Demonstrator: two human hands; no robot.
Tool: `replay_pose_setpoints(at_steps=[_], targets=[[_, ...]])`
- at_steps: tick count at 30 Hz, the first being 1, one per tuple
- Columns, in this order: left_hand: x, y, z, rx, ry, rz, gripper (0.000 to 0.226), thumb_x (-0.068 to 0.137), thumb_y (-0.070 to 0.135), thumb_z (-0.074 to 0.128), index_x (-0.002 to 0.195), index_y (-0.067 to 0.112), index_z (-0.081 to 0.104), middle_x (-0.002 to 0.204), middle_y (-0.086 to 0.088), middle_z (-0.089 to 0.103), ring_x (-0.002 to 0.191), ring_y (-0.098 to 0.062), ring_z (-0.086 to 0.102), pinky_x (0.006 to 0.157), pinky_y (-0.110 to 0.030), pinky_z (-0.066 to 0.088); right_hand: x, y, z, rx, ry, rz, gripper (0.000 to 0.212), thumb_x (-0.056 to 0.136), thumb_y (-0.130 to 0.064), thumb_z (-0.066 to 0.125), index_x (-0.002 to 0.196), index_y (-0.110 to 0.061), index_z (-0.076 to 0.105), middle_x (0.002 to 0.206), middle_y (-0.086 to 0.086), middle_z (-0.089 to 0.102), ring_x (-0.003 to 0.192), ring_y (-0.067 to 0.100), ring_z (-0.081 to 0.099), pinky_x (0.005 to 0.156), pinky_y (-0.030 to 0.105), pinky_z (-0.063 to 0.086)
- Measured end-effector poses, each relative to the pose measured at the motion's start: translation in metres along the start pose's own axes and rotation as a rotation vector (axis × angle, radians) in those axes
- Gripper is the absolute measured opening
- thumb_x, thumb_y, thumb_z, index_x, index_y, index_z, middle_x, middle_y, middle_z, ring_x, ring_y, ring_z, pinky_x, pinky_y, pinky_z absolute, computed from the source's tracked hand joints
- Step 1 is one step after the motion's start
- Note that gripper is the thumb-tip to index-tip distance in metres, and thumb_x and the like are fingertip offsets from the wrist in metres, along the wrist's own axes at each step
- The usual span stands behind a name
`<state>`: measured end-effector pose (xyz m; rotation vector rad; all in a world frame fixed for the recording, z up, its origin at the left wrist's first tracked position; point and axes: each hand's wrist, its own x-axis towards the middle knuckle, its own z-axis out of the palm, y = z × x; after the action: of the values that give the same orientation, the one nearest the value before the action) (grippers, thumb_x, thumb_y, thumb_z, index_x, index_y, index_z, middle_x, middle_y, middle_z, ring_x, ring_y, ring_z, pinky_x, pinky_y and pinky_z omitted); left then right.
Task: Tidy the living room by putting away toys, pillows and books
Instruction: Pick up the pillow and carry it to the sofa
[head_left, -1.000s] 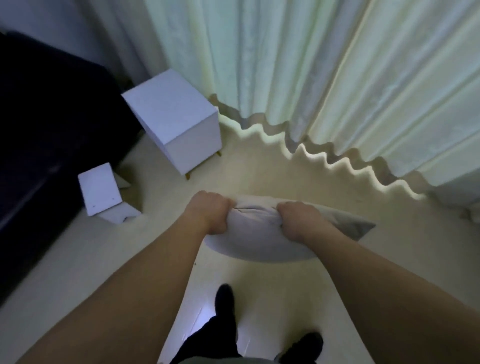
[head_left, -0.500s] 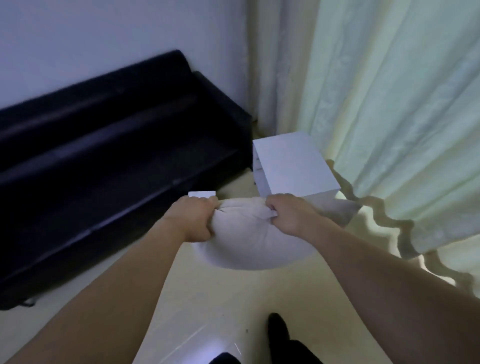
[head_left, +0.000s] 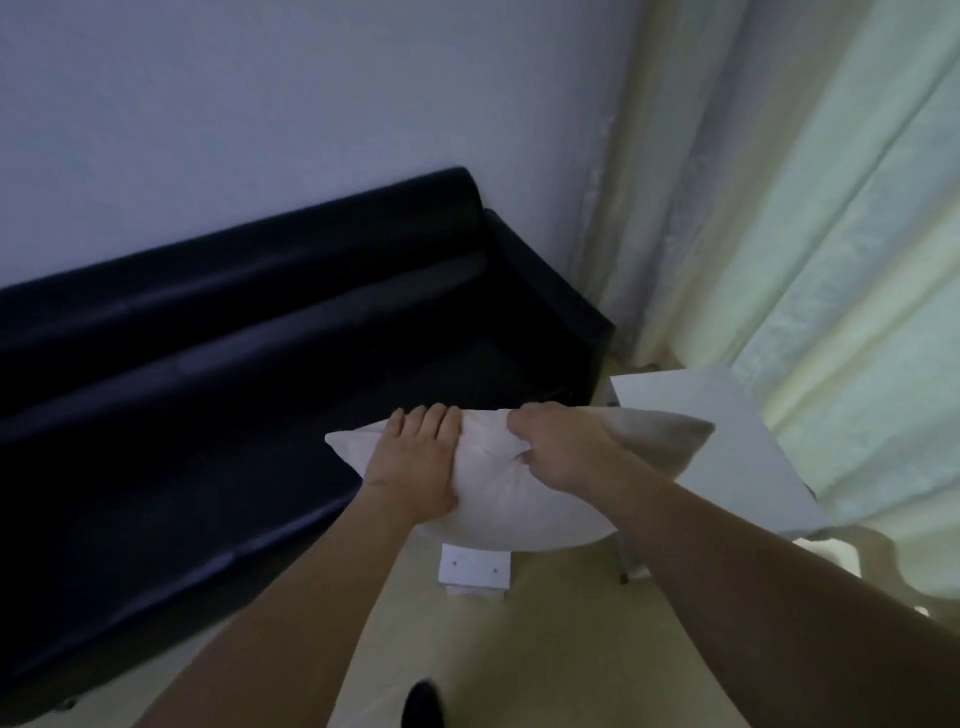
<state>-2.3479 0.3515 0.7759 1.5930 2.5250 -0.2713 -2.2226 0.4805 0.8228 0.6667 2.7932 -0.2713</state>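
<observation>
A pale cream pillow hangs in the air in front of me, held by both hands along its near top edge. My left hand lies over its left part with fingers curled over the far edge. My right hand pinches a bunch of the fabric near the middle. The pillow's right corner sticks out over a white cabinet. A black sofa runs along the wall just beyond and left of the pillow.
A white cube cabinet stands to the right of the sofa's armrest. A small white box lies on the beige floor below the pillow. Pale curtains cover the right side. My shoe shows at the bottom.
The view has swung left and up toward the sofa and wall. The pillow has risen with both hands and now hangs in front of the sofa seat's right end.
</observation>
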Motion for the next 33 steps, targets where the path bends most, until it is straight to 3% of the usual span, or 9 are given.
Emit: replay_pose_setpoints(at_steps=[4,7,10,16,20,24,33], targets=[[0.052,-0.056,-0.017,0.024,0.081,0.085,0.056,0.083,0.040,0.060,0.133,0.021,0.042,0.134,-0.002,0.051,0.126,-0.023,0.044,0.118,-0.041,0.016,0.063,-0.016,-0.034,-0.085,-0.014,0.003,0.034,0.092,-0.019,0.056,0.125,-0.021,0.049,0.118,0.001,0.053,0.105,0.020,0.053,0.094,0.037,0.047],[0.082,-0.073,-0.030,0.018,0.104,0.109,0.039,0.088,0.037,0.054,0.125,0.024,0.050,0.118,0.000,0.058,0.111,-0.021,0.052,0.103,-0.035,0.032,0.095,-0.010,-0.049,-0.147,0.032,-0.034,0.030,0.091,-0.018,0.056,0.120,-0.021,0.050,0.114,0.000,0.052,0.103,0.019,0.052,0.089,0.033,0.046],[0.125,-0.102,-0.042,0.007,0.104,0.086,0.035,0.091,0.035,0.051,0.124,0.025,0.052,0.110,-0.001,0.059,0.102,-0.023,0.054,0.090,-0.034,0.037,0.150,-0.002,-0.064,-0.195,0.100,-0.074,0.031,0.091,-0.016,0.055,0.120,-0.022,0.048,0.115,0.000,0.050,0.103,0.019,0.051,0.085,0.032,0.042],[0.199,-0.159,-0.060,-0.081,0.101,0.059,0.030,0.093,0.034,0.050,0.122,0.026,0.053,0.110,-0.001,0.060,0.103,-0.022,0.055,0.092,-0.035,0.041,0.247,0.009,-0.089,-0.197,0.186,-0.105,0.035,0.090,-0.014,0.054,0.123,-0.022,0.047,0.119,0.001,0.049,0.108,0.021,0.049,0.089,0.033,0.040],[0.285,-0.216,-0.077,-0.125,0.066,0.034,0.028,0.092,0.033,0.049,0.119,0.024,0.053,0.104,0.000,0.063,0.096,-0.023,0.059,0.081,-0.035,0.046,0.345,0.014,-0.110,-0.212,0.257,-0.075,0.033,0.090,-0.012,0.051,0.121,-0.021,0.046,0.118,0.001,0.049,0.106,0.022,0.049,0.085,0.033,0.039],[0.381,-0.267,-0.079,-0.194,-0.040,0.087,0.026,0.094,0.034,0.045,0.119,0.028,0.052,0.095,0.003,0.063,0.085,-0.020,0.062,0.075,-0.038,0.051,0.446,0.027,-0.119,-0.200,0.245,0.009,0.035,0.091,-0.012,0.050,0.125,-0.021,0.045,0.121,0.001,0.047,0.109,0.021,0.048,0.089,0.032,0.039],[0.576,-0.344,-0.027,-0.344,-0.028,0.121,0.011,0.095,0.027,0.044,0.091,0.021,0.053,0.078,0.002,0.060,0.069,-0.016,0.060,0.065,-0.034,0.051,0.662,0.079,-0.104,-0.210,0.179,0.059,0.039,0.089,-0.016,0.055,0.126,-0.023,0.046,0.126,0.001,0.047,0.112,0.021,0.048,0.095,0.034,0.037]])
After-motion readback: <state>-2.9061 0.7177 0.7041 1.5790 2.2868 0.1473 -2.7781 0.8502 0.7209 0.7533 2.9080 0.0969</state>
